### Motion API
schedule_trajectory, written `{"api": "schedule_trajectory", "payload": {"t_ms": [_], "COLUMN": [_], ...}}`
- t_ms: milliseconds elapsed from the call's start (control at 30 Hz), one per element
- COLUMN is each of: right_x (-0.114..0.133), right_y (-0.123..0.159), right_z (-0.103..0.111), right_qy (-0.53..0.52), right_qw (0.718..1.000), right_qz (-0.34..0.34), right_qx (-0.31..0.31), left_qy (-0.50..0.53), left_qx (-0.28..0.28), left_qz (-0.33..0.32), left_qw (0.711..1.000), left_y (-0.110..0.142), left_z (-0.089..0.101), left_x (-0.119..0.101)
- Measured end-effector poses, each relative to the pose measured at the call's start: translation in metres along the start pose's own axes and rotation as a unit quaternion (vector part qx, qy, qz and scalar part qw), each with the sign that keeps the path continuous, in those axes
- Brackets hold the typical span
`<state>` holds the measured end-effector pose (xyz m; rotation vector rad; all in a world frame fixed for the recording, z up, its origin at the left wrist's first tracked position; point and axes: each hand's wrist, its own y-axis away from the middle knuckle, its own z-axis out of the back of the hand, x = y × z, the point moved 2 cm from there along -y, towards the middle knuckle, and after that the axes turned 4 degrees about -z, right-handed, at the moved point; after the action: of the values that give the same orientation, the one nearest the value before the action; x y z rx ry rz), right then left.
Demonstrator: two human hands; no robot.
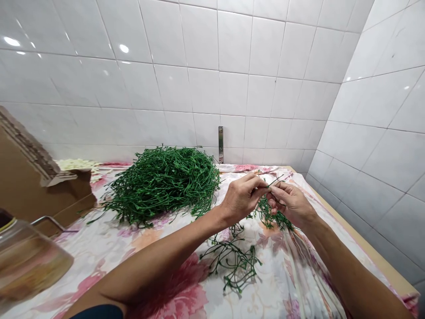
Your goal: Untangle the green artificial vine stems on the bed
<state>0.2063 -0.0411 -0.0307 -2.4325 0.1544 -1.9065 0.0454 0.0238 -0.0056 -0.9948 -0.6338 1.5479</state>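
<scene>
My left hand point(241, 198) and my right hand point(290, 204) meet in the air above a floral cloth point(159, 248), pinching a thin green artificial sprig point(265, 213) between their fingertips. Its leafy end hangs below them, and the fingers hide part of its stem. To the left of my left hand lies a large tangled heap of similar green wiry stems point(162, 186). Below my hands, a loose dark green sprig point(232, 261) rests on the cloth, not touching either hand.
White tiles cover the back wall point(199, 88) and right wall point(375, 133), with a metal bracket point(221, 144) on the back wall. Cardboard point(33, 177) stands at left, near a pale flower pile point(78, 165). A glass jar point(28, 261) occupies the lower left.
</scene>
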Motion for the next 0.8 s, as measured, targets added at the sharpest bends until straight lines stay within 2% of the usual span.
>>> {"api": "schedule_trajectory", "payload": {"t_ms": [67, 200, 300, 400, 500, 600, 700, 800], "right_x": [-0.001, -0.005, -0.010, -0.015, -0.019, -0.022, -0.025, -0.024], "right_y": [-0.001, -0.002, -0.001, 0.001, 0.001, -0.001, -0.010, -0.020], "right_z": [0.000, 0.000, 0.000, 0.000, -0.004, -0.008, -0.001, 0.019], "right_qy": [0.024, 0.090, 0.194, 0.339, 0.453, 0.503, 0.516, 0.514], "right_qw": [1.000, 0.992, 0.967, 0.902, 0.825, 0.780, 0.778, 0.790], "right_qz": [0.005, 0.047, 0.114, 0.211, 0.292, 0.333, 0.300, 0.194], "right_qx": [-0.020, -0.072, -0.116, -0.165, -0.171, -0.166, -0.196, -0.274], "left_qy": [-0.036, -0.076, -0.083, -0.093, -0.110, -0.096, -0.053, 0.007], "left_qx": [0.016, 0.042, 0.065, 0.105, 0.147, 0.151, 0.133, 0.102], "left_qz": [-0.006, 0.024, 0.073, 0.142, 0.179, 0.188, 0.193, 0.158], "left_qw": [0.999, 0.996, 0.992, 0.980, 0.967, 0.966, 0.971, 0.982], "left_y": [0.003, 0.006, 0.005, 0.004, 0.005, 0.007, 0.007, 0.001], "left_z": [-0.002, -0.005, -0.006, -0.007, -0.011, -0.013, -0.011, -0.005], "left_x": [0.002, 0.003, 0.000, -0.001, 0.004, 0.010, 0.006, -0.008]}}
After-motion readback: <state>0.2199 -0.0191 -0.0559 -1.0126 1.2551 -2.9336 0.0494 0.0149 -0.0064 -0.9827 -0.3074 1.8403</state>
